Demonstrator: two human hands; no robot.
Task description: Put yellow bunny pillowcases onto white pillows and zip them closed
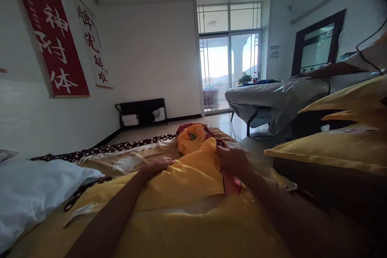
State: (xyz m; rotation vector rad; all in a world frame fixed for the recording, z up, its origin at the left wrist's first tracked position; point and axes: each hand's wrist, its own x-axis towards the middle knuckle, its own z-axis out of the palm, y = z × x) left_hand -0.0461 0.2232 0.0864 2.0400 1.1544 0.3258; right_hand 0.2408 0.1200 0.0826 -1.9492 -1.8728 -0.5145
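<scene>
Yellow cloth (184, 179) with a pink, dark-outlined patch (231, 184) lies spread in front of me over a patterned bedcover (145, 152). My left hand (159, 165) grips its far left edge, fingers closed on the fabric. On the other side, my right hand (232, 160) is closed on the right edge, above the pink patch. Between and beyond both hands sits a bunched orange-yellow bundle (189, 139) with a small green detail, and red checked fabric (184, 127) shows behind it. The fingertips are partly hidden by cloth.
A white pillow (39, 193) lies at my left. Yellow pillows (326, 145) are stacked at my right. Behind them stands a plastic-covered table (266, 92). A low black shelf (143, 107) is against the far wall, beside a glass sliding door (214, 70).
</scene>
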